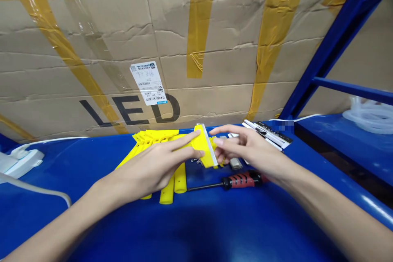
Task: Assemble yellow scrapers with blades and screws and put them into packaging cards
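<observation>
My left hand [156,159] is closed on a yellow scraper [202,147], thumb and index finger pressed on its wide flat head. A pale metal blade strip [210,144] runs along the head's right edge. Just right of that edge is my right hand [239,143], its fingers curved and apart, with the index fingertip and thumb close to the strip. Whether they touch it I cannot tell. Several more yellow scrapers [180,180] lie under and beyond my left hand, partly covered by it. Small yellow pieces [214,141] show behind my right fingers.
A screwdriver [242,180] with a red and black handle lies on the blue table [190,229]. Small screws [196,161] and grey blades [236,163] are near it. A large cardboard box [172,45] stands behind. A blue metal frame [331,45] and clear tubing [368,116] are at right.
</observation>
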